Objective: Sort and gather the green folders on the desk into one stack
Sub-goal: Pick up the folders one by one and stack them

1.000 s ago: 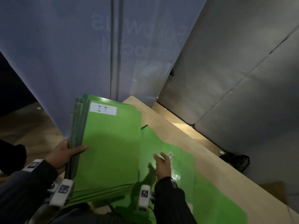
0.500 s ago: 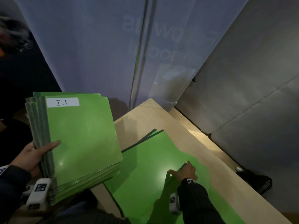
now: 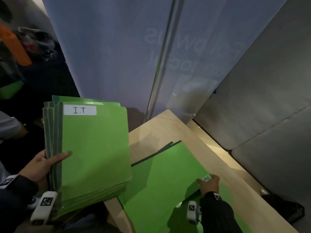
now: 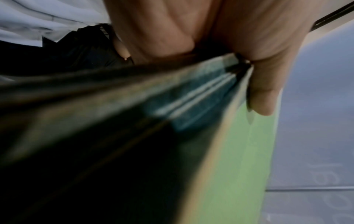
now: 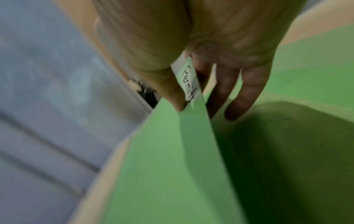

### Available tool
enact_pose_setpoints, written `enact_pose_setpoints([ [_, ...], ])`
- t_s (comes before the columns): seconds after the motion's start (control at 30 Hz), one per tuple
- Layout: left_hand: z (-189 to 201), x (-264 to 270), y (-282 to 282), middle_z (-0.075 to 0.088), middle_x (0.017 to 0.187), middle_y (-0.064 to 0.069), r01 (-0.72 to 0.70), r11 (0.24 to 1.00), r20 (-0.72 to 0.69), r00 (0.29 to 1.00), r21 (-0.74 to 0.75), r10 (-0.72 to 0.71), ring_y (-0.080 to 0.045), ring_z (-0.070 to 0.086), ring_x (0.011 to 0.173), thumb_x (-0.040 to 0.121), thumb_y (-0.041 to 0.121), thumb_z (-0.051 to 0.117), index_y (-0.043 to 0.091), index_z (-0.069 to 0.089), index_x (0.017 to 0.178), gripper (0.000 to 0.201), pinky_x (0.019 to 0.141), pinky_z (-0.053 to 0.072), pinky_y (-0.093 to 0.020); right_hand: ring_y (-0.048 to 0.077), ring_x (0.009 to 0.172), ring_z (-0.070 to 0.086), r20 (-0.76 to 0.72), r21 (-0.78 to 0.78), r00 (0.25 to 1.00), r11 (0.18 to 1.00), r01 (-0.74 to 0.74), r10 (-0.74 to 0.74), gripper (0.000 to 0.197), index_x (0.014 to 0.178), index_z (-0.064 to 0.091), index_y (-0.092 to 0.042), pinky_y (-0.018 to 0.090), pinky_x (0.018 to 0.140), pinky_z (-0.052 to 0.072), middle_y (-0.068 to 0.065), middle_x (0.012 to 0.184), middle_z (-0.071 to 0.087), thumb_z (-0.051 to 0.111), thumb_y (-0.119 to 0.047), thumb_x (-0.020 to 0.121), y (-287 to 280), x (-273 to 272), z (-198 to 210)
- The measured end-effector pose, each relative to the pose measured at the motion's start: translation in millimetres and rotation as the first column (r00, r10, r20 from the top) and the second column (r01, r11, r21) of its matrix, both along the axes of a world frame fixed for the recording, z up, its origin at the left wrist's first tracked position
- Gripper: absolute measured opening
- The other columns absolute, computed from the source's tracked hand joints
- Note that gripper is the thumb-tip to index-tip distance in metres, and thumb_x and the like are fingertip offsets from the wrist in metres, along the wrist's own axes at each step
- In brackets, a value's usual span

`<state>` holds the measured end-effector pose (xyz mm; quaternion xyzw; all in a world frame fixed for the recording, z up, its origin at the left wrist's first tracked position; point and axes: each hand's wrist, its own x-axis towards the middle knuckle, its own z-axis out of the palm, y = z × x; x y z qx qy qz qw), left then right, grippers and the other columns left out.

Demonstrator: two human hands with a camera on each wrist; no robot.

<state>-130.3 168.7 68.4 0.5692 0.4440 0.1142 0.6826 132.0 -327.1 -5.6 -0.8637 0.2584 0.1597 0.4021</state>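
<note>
1. While several flat green card folders already sit as a held stack [image 3: 94,148], topped by one labelled "I.T", more green folders [image 3: 165,182] remain on the pale wooden desk [image 3: 161,128], so gathering looks partly done.
2. Left hand [image 3: 42,165] clamps the stack's spine edge, thumb on top, off the desk's left edge.
3. Right hand [image 3: 209,184] pinches a desk folder's labelled tab [image 5: 188,81].
4. Compared with a second ago, the stack has swung away leftward, and the right hand has gone from lying flat to pinching.
</note>
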Motion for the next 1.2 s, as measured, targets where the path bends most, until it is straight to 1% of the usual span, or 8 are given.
enact_pose_setpoints([
  [0.27, 6, 39, -32, 0.047, 0.058, -0.013, 0.281, 0.959, 0.026, 0.96, -0.043, -0.28, -0.015, 0.051, 0.041, 0.083, -0.003, 0.071, -0.001, 0.053, 0.081, 0.018, 0.043, 0.043, -0.017, 0.019, 0.093, 0.068, 0.259, 0.691, 0.94, 0.723, -0.018, -0.224, 0.03, 0.121, 0.059, -0.006, 0.02, 0.068, 0.06, 0.013, 0.115, 0.066, 0.045, 0.009, 0.098, 12, -21, 114],
  [0.47, 18, 82, -94, 0.065, 0.063, -0.021, 0.503, 0.863, 0.088, 0.863, -0.051, -0.498, -0.019, 0.064, 0.044, 0.076, -0.016, 0.066, 0.001, 0.072, 0.058, 0.025, 0.043, 0.053, -0.022, 0.032, 0.111, 0.064, 0.235, 0.905, 0.938, 0.41, -0.115, -0.256, 0.033, 0.132, 0.057, -0.005, 0.046, 0.091, 0.055, 0.016, 0.125, 0.067, 0.046, -0.007, 0.101, 28, -51, 158],
  [0.6, 21, 105, -130, 0.071, 0.071, -0.018, 0.622, 0.781, 0.107, 0.782, -0.06, -0.614, -0.03, 0.069, 0.065, 0.024, 0.04, 0.101, 0.017, 0.079, 0.064, 0.051, 0.072, 0.056, -0.038, 0.021, 0.128, 0.057, 0.051, 0.954, 0.946, 0.295, 0.048, -0.319, 0.037, 0.131, 0.063, -0.027, 0.042, 0.108, 0.044, 0.001, 0.138, 0.062, 0.051, -0.039, 0.097, 16, -63, 145],
  [0.67, 19, 109, -143, 0.072, 0.075, -0.021, 0.637, 0.767, 0.153, 0.767, -0.072, -0.623, -0.035, 0.069, 0.072, 0.008, 0.047, 0.099, 0.011, 0.078, 0.068, 0.072, 0.081, 0.055, -0.047, 0.023, 0.126, 0.059, 0.16, 0.862, 0.934, 0.507, 0.025, -0.318, 0.038, 0.128, 0.065, -0.033, 0.047, 0.108, 0.045, 0.004, 0.136, 0.063, 0.052, -0.05, 0.096, 7, -70, 146],
  [0.8, 39, 119, -184, 0.072, 0.06, -0.004, 0.701, 0.712, 0.29, 0.689, -0.035, -0.664, -0.016, 0.07, 0.058, 0.02, 0.028, 0.1, 0.013, 0.078, 0.057, 0.046, 0.057, 0.057, -0.023, 0.034, 0.102, 0.07, 0.095, 0.911, 0.923, 0.406, 0.071, -0.374, 0.036, 0.111, 0.068, -0.021, 0.044, 0.083, 0.061, 0.019, 0.119, 0.07, 0.046, -0.044, 0.095, -29, -105, 154],
  [0.87, 41, 126, -199, 0.072, 0.062, -0.004, 0.756, 0.655, 0.346, 0.621, -0.026, -0.703, -0.02, 0.071, 0.062, 0.03, 0.021, 0.099, 0.013, 0.079, 0.06, 0.038, 0.056, 0.056, -0.023, 0.027, 0.107, 0.068, 0.15, 0.805, 0.948, 0.591, 0.047, -0.28, 0.017, 0.11, 0.062, -0.025, 0.029, 0.074, 0.062, 0.017, 0.126, 0.066, 0.047, -0.023, 0.102, -34, -124, 135],
  [1.03, 41, 157, -232, 0.076, 0.098, 0.002, 0.788, 0.597, 0.382, 0.51, 0.152, -0.77, -0.015, 0.072, 0.088, 0.056, 0.024, 0.093, 0.021, 0.054, 0.118, 0.073, 0.072, 0.059, -0.029, 0.019, 0.102, 0.071, 0.25, 0.712, 0.9, 0.697, 0.08, -0.358, 0.041, 0.118, 0.058, -0.005, 0.02, 0.076, 0.058, 0.003, 0.099, 0.079, 0.058, 0.018, 0.084, -35, -165, 105],
  [1.2, 54, 176, -245, 0.06, 0.128, 0.021, 0.815, 0.46, 0.294, 0.371, 0.351, -0.881, 0.004, 0.059, 0.113, 0.073, 0.018, 0.079, 0.026, 0.031, 0.14, 0.083, 0.094, 0.049, -0.019, 0.017, 0.089, 0.073, 0.4, 0.559, 0.847, 0.826, 0.079, -0.351, 0.037, 0.112, 0.064, -0.004, 0.032, 0.081, 0.061, 0.008, 0.097, 0.076, 0.066, 0.01, 0.078, -48, -166, 119],
])
